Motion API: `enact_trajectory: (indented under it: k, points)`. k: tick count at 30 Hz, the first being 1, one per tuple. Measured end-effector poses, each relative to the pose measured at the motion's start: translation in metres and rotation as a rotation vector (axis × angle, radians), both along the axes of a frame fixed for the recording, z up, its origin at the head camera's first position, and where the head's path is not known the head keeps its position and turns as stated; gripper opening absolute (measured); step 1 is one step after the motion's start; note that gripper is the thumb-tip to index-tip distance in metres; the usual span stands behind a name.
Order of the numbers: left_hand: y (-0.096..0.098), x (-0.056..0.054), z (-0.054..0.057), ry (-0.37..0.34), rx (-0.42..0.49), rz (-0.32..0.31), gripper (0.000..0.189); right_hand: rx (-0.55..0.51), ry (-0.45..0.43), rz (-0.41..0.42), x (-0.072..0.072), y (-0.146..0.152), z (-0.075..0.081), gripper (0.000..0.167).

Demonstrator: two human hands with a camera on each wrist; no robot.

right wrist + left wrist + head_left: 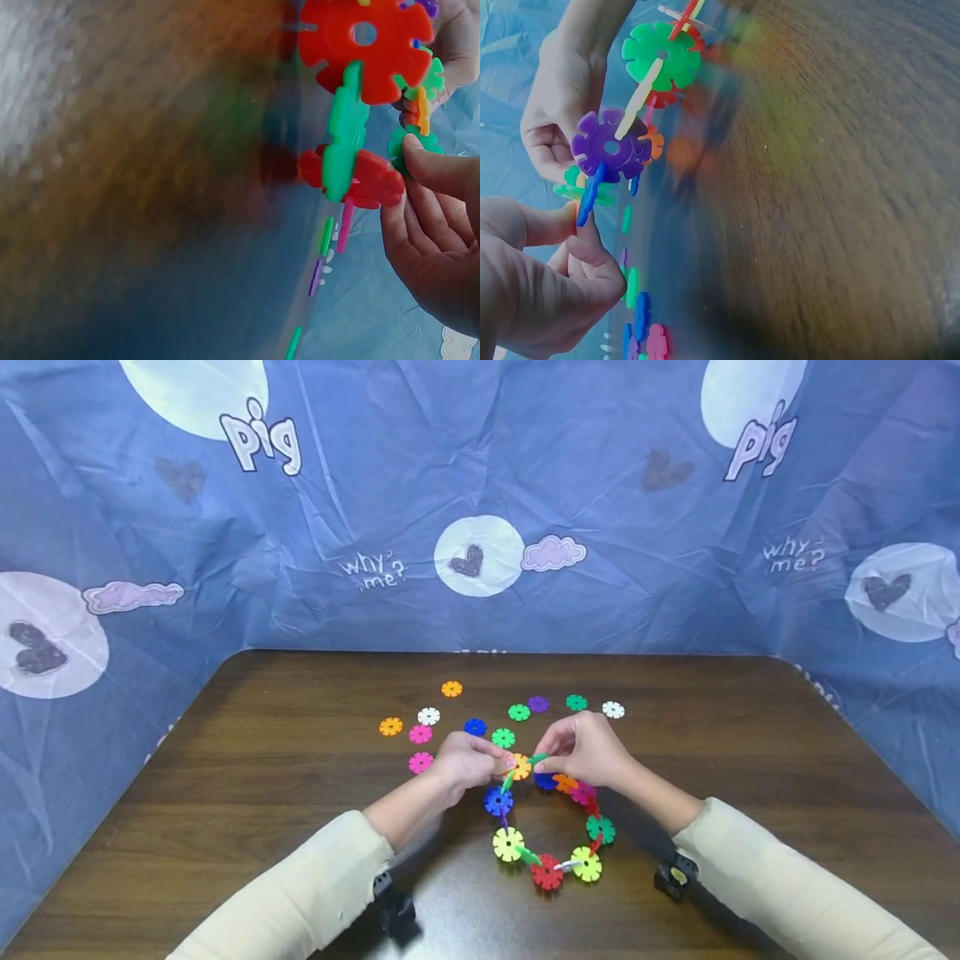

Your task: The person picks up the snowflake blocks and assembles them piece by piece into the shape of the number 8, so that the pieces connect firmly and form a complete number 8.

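Note:
A chain of linked notched plastic discs, curved almost into a ring, hangs or rests under both hands; a yellow disc [507, 844], a red disc [547, 872] and a blue disc [498, 801] are among its links. At its far side my left hand [474, 762] pinches an orange disc [520, 767] between thumb and finger. My right hand [588, 750] pinches a green disc [411, 152] by its edge, and this disc meets the orange one. Just below the right fingers lies the chain's other stretch, with a blue disc [546, 781] partly covered by that hand.
Loose discs are scattered on the brown table [300, 827] beyond the hands, including an orange disc [452, 689], a pink disc [421, 763], a purple disc [538, 704] and a white disc [613, 710]. A blue printed cloth [405, 460] hangs behind the table.

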State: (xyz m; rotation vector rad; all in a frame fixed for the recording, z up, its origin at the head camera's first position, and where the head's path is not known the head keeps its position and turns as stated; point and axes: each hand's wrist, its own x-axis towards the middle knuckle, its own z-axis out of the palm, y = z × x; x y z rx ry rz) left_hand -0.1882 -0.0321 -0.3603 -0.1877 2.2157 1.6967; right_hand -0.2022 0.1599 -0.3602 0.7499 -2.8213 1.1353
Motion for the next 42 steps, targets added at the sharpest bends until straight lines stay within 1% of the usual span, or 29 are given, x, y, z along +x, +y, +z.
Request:
enact_trajectory:
  k: [5, 8, 11, 15, 21, 26, 29, 34, 37, 39, 41, 42]
  points:
    - [0.0, 0.0, 0.002, 0.014, -0.039, -0.008, 0.014, 0.002, 0.012, 0.02, 0.0, 0.001, 0.002, 0.007]
    - [0.001, 0.001, 0.002, 0.019, -0.065, -0.011, 0.013, 0.009, 0.035, 0.033, 0.001, 0.001, 0.004, 0.005]
    - [0.002, 0.0, 0.001, -0.007, -0.042, 0.0, 0.013, 0.014, 0.051, 0.037, 0.001, 0.0, 0.005, 0.005]
    - [0.002, -0.001, -0.002, -0.047, 0.02, 0.025, 0.016, -0.002, 0.061, 0.025, 0.002, -0.003, 0.006, 0.006]
    - [0.002, -0.002, -0.006, -0.075, 0.099, 0.05, 0.019, -0.035, 0.06, 0.001, 0.004, -0.008, 0.006, 0.008]
    - [0.001, -0.001, -0.006, -0.061, 0.071, 0.057, 0.019, 0.003, 0.092, 0.05, 0.004, -0.012, 0.009, 0.008]
    - [0.0, -0.001, -0.006, -0.06, 0.079, 0.063, 0.019, 0.024, 0.102, 0.074, 0.003, -0.013, 0.012, 0.007]
    - [-0.004, -0.003, -0.004, -0.077, 0.121, 0.029, 0.02, 0.017, 0.058, 0.068, -0.001, -0.011, 0.011, 0.005]
    - [-0.006, -0.004, -0.003, -0.097, 0.146, -0.005, 0.02, -0.003, 0.011, 0.104, -0.006, -0.006, 0.01, 0.012]
    - [-0.008, -0.005, -0.003, -0.106, 0.157, -0.015, 0.021, -0.05, -0.067, 0.157, -0.011, -0.001, 0.011, 0.022]
    - [-0.01, -0.006, -0.004, -0.115, 0.158, -0.016, 0.021, -0.098, -0.188, 0.198, -0.017, 0.007, 0.011, 0.033]
    - [-0.01, -0.006, -0.005, -0.115, 0.161, -0.017, 0.022, -0.106, -0.254, 0.204, -0.02, 0.01, 0.011, 0.036]
